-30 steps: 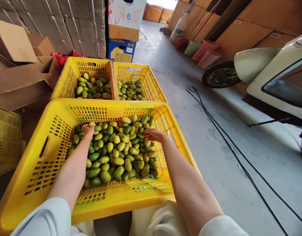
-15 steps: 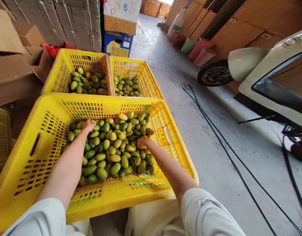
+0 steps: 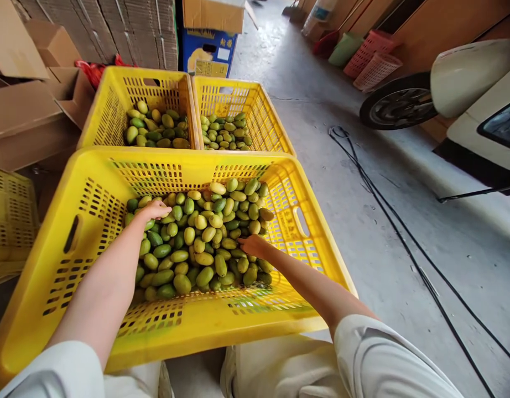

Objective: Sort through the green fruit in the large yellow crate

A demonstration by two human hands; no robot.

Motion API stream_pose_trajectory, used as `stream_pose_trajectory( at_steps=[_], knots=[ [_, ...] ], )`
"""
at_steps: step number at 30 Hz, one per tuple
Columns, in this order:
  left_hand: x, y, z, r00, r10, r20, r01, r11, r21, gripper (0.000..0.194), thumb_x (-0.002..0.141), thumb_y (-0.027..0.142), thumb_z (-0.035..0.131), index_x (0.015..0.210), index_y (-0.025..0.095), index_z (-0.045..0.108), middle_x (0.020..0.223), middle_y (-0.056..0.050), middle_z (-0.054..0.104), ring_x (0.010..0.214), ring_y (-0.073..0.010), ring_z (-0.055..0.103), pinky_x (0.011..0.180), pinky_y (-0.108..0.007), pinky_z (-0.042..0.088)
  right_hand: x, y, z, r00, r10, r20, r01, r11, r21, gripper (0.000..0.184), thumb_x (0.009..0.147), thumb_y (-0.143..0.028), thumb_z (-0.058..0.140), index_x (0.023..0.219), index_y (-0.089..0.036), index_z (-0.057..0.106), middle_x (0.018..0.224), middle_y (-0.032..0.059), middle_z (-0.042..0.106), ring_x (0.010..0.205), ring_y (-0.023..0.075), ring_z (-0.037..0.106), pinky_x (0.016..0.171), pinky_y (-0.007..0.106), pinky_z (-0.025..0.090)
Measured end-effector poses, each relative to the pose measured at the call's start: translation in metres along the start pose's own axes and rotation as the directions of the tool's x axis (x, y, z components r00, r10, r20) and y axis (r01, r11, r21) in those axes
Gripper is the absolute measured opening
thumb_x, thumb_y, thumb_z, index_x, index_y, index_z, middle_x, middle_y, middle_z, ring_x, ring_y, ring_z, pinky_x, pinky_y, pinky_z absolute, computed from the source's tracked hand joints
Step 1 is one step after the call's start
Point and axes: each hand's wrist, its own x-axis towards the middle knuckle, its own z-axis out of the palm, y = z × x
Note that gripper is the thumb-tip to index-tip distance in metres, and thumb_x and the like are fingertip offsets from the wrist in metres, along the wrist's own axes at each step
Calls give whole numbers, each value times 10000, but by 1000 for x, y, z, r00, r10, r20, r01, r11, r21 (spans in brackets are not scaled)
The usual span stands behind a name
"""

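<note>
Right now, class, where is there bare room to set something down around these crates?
Bare floor lies between the right end of the front crate and the black cable, and beyond the cable, short of the wheel. It is crowded left of the rear crates, with cardboard boxes, and inside the front crate, with fruit around the left hand and right hand.

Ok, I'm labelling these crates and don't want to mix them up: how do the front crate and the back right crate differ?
The front crate looks wider than the back right crate, though it is also nearer. The left hand and right hand are inside the front crate; no hand is in the back right crate. Both are yellow, slotted and hold fruit.
</note>
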Motion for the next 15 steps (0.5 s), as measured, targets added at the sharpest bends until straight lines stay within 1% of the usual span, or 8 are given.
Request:
stream_pose_trajectory(
  at_steps=[1,3,5,6,8,11,13,15],
  knots=[
    [-3,0,-2,1000,-11,24,11,1000,26,259,699,139,866,773,210,627,775,-34,663,639,-173,591,513,-235,430,1,-1,2,1000,5,2,-5,1000,-12,218,983,-90,666,999,-166,870,1421,155,751,1012,303,819,859,381,642],
    [-9,1,-7,999,-30,40,26,995,96,254,712,138,868,764,211,630,718,1,631,594,-145,554,491,-208,406,2,-4,6,1000,28,10,-28,999,-26,124,902,-131,794,1000,-145,869,1488,198,701,986,331,821,822,405,660],
    [-13,2,-11,998,-32,49,26,992,123,245,734,147,861,773,213,628,727,13,630,597,-134,555,494,-192,410,3,-8,11,998,64,19,-64,998,-29,222,817,-153,884,1036,-122,863,1541,235,651,992,365,816,810,427,669],
    [-15,3,-13,998,-31,55,24,991,129,238,745,154,857,777,212,629,739,13,634,607,-132,560,501,-188,419,3,-10,13,996,84,23,-83,996,-26,273,809,-164,891,1076,-115,856,1553,243,636,1009,376,812,817,432,671],
    [-18,4,-14,997,-29,67,20,991,135,227,757,165,854,780,210,633,765,5,644,639,-139,575,516,-188,435,3,-13,16,992,121,25,-121,993,-16,354,851,-182,850,1196,-104,825,1565,250,619,1056,387,800,838,436,666],
    [-22,5,-15,996,-35,82,23,990,142,221,756,168,855,783,204,638,803,-18,649,690,-156,588,522,-198,431,2,-14,17,987,160,13,-160,987,5,505,897,-206,797,1384,-92,733,1596,267,576,1104,379,782,864,427,653],
    [-23,6,-15,995,-44,94,30,989,146,216,752,168,853,793,203,644,839,-36,651,720,-168,590,524,-208,423,2,-14,16,986,169,1,-169,985,21,588,893,-225,800,1455,-100,683,1624,269,545,1125,373,771,889,418,643],
    [-24,6,-15,993,-55,106,39,988,146,219,740,175,857,803,211,650,879,-50,652,755,-185,600,529,-222,423,1,-14,16,985,173,-5,-173,984,39,629,874,-230,818,1475,-116,670,1642,261,530,1137,369,764,911,410,633]
  ],
)
